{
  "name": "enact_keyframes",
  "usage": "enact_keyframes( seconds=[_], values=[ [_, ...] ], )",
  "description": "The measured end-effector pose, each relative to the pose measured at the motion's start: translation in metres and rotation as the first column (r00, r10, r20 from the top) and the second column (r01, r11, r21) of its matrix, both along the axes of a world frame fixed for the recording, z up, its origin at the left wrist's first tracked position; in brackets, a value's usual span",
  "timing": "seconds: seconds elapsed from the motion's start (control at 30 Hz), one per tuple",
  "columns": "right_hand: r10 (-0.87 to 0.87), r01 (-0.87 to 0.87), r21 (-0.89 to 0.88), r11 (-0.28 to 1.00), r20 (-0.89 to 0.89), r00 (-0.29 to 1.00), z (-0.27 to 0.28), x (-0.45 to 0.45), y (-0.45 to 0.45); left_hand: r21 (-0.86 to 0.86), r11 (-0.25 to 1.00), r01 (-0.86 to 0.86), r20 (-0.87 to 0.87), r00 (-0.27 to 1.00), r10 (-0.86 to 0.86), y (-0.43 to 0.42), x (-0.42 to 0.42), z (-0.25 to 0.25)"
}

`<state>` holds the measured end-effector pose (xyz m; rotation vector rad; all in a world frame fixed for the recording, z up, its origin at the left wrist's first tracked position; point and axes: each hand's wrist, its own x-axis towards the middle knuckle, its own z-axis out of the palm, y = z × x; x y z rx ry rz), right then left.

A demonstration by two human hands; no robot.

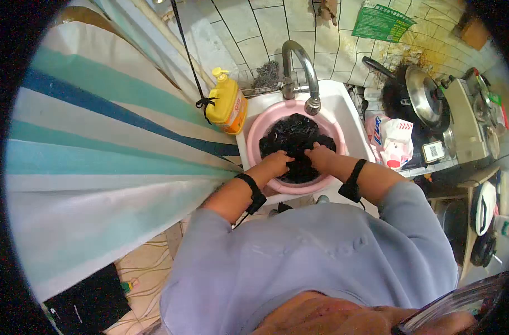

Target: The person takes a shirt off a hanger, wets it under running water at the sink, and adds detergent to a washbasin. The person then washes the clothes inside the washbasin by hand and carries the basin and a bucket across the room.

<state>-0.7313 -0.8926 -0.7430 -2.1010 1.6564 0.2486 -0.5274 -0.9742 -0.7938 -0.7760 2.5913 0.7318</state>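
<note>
A pink basin (255,132) sits in the white sink (348,107), with wet black cloth (293,134) bunched inside it. At the cloth's left side, my left hand (277,163) has its fingers curled into the dark fabric. My right hand (319,158) grips the same cloth from the right, fingertips partly sunk in it. The two hands are a short way apart, both over the near half of the basin. Above the basin's far rim hangs the metal faucet (303,61); no water stream shows from it.
A yellow bottle with a pump (227,104) stands left of the sink. Striped curtain (126,128) fills the left side. On the right are a white and red plastic bag (391,139), a lidded pan (424,95) and a green packet (381,22) on the wall.
</note>
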Motion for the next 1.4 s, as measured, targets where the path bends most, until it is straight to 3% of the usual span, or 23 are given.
enact_keyframes(
  seconds=[0.1,0.17,0.3,0.37,0.4,0.5,0.6,0.67,0.7,0.8,0.9,0.97,1.0,1.07,1.1,1.13,1.17,1.2,1.27,1.3,1.33,1.37,1.4],
  values=[
    [-0.054,0.057,0.042,0.997,-0.076,0.996,-0.013,0.005,-0.007,0.028,0.997,0.074,-0.065,0.995,-0.072,0.011,0.005,0.003],
    [-0.038,0.049,0.099,0.994,-0.103,0.994,-0.02,0.007,-0.015,0.121,0.992,-0.029,0.04,0.999,0.024,0.017,0.003,0.002],
    [0.011,-0.006,0.076,0.997,-0.056,0.998,-0.05,-0.008,-0.03,0.127,0.989,-0.07,0.034,0.997,0.066,0.015,0.001,-0.006],
    [0.373,-0.367,0.067,0.928,-0.148,0.916,-0.049,-0.017,-0.038,0.188,0.98,-0.073,0.011,0.997,0.072,0.012,-0.003,-0.012],
    [0.389,-0.382,0.072,0.921,-0.143,0.91,-0.044,-0.019,-0.04,0.194,0.977,-0.089,0.014,0.996,0.088,0.009,-0.008,-0.014],
    [0.335,-0.335,0.036,0.942,-0.02,0.942,-0.039,-0.026,-0.055,0.283,0.95,-0.134,0.17,0.982,0.088,-0.005,-0.027,0.01],
    [0.373,-0.365,0.169,0.915,-0.019,0.927,-0.053,-0.032,-0.066,0.247,0.943,-0.222,0.348,0.929,0.128,-0.004,-0.027,0.041],
    [0.275,-0.273,0.063,0.96,-0.037,0.961,-0.028,-0.025,-0.072,-0.075,0.888,-0.453,0.04,0.889,0.457,-0.002,-0.016,0.026],
    [0.229,-0.229,0.007,0.974,-0.04,0.973,-0.01,-0.018,-0.073,-0.075,0.878,-0.473,0.04,0.878,0.477,0.005,-0.02,0.033],
    [0.165,-0.167,-0.108,0.98,-0.031,0.986,0.0,-0.013,-0.074,-0.339,0.778,-0.529,0.103,0.801,0.59,0.028,-0.03,0.062],
    [0.291,-0.295,-0.224,0.929,-0.054,0.955,-0.01,-0.02,-0.082,-0.288,0.843,-0.455,0.181,0.838,0.514,0.027,-0.037,0.065],
    [0.312,-0.317,0.088,0.944,0.061,0.948,0.018,-0.022,-0.094,0.167,0.771,-0.615,0.288,0.778,0.558,0.014,-0.027,0.066],
    [0.334,-0.339,0.093,0.936,0.064,0.94,0.008,-0.026,-0.098,0.171,0.755,-0.633,0.292,0.764,0.575,0.016,-0.021,0.06],
    [0.162,-0.151,-0.232,0.961,0.027,0.986,-0.02,-0.052,-0.113,-0.078,0.774,-0.628,0.069,0.772,0.632,0.019,-0.01,0.045],
    [0.058,-0.073,-0.354,0.933,-0.053,0.997,-0.022,-0.062,-0.115,-0.08,0.759,-0.647,0.065,0.756,0.651,0.025,-0.003,0.049],
    [-0.056,-0.005,-0.476,0.88,-0.115,0.992,-0.024,-0.071,-0.116,-0.167,0.681,-0.713,-0.066,0.697,0.714,0.034,0.007,0.054],
    [-0.036,-0.024,-0.478,0.878,-0.116,0.993,-0.023,-0.082,-0.117,-0.241,0.588,-0.772,-0.2,0.632,0.749,0.044,0.014,0.062],
    [-0.097,0.092,-0.419,0.903,0.009,0.995,-0.02,-0.094,-0.118,-0.249,0.503,-0.827,-0.191,0.551,0.812,0.054,0.017,0.074],
    [-0.145,0.18,-0.347,0.921,0.123,0.982,-0.021,-0.114,-0.123,-0.274,0.492,-0.826,-0.166,0.545,0.822,0.064,0.05,0.017],
    [-0.288,0.307,-0.04,0.951,0.253,0.924,-0.031,-0.121,-0.126,-0.3,0.497,-0.814,-0.136,0.552,0.823,0.068,0.062,-0.008],
    [-0.449,0.37,0.278,0.886,0.322,0.833,-0.038,-0.124,-0.131,-0.039,0.389,-0.921,-0.15,0.39,0.909,0.066,0.067,-0.01],
    [-0.423,0.346,0.269,0.899,0.322,0.847,-0.04,-0.126,-0.134,-0.038,0.362,-0.931,-0.159,0.363,0.918,0.071,0.065,-0.008],
    [-0.548,0.386,0.416,0.823,0.406,0.732,-0.043,-0.126,-0.133,0.05,0.27,-0.962,-0.175,0.258,0.95,0.077,0.06,-0.005]
  ],
)
